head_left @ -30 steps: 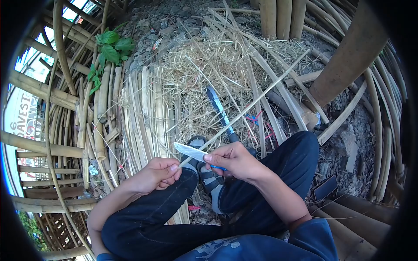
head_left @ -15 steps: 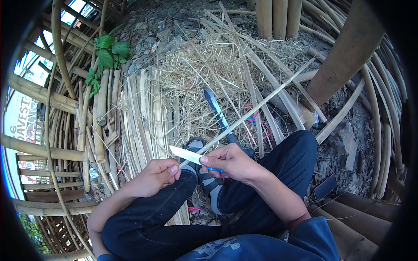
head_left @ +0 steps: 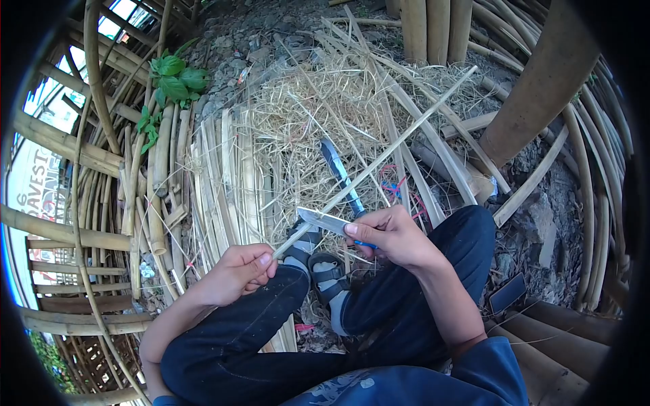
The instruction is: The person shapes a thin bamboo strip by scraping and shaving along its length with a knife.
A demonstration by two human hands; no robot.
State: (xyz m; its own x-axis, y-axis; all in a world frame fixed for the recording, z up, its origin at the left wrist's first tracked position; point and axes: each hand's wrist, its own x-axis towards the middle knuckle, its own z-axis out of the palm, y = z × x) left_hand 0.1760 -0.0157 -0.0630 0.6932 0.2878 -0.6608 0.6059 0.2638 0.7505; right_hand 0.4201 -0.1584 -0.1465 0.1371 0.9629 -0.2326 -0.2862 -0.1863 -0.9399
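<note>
A long thin bamboo strip (head_left: 399, 140) runs diagonally from my left hand (head_left: 242, 273) up to the upper right. The left fingers pinch its near end just above my knee. In my right hand (head_left: 395, 238) is a knife (head_left: 326, 221) with a pale blade and a blue handle mostly hidden by the fingers. Its blade lies across the strip, tip pointing to the upper left. Beyond the hands, a larger dark-bladed knife (head_left: 338, 169) rests on the shavings near my sandalled feet.
A heap of bamboo shavings (head_left: 311, 101) covers the ground ahead. Split bamboo slats (head_left: 223, 179) lie to its left. A thick bamboo pole (head_left: 535, 81) leans at the right, with a dark phone-like slab (head_left: 506, 293) below it. Bamboo lattice (head_left: 68, 233) stands at far left.
My right hand and the knife have moved up and to the right, along the strip and away from my left hand. The strip's far end has shifted up and slightly left.
</note>
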